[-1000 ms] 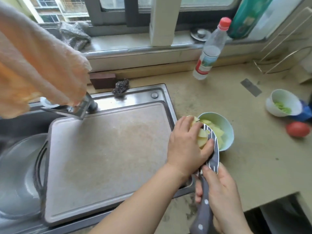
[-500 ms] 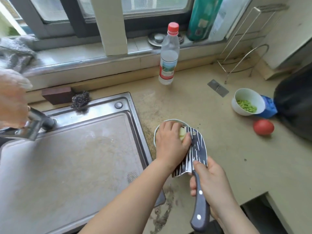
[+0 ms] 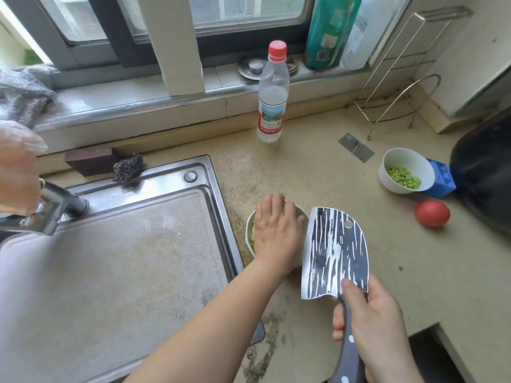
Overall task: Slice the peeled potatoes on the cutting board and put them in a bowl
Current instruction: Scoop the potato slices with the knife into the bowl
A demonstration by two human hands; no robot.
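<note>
— How many bowls are on the table (image 3: 318, 172)?
— Two. A pale green bowl (image 3: 250, 226) just beside the sink holds the potato slices (image 3: 252, 235), mostly hidden under the left hand (image 3: 276, 233), which lies flat over it, fingers together. A white bowl (image 3: 405, 170) with green beans stands well apart, near one tomato (image 3: 432, 217) and one bottle (image 3: 272, 92).
— And the knife?
— One cleaver (image 3: 333, 252), its handle gripped in the closed right hand (image 3: 370, 313).
— What differs from half a second ago?
— The blade has swung off the bowl to its right and shows its flat, striped side. The left hand no longer presses slices against it. The one cutting board (image 3: 110, 272) remains bare.
</note>
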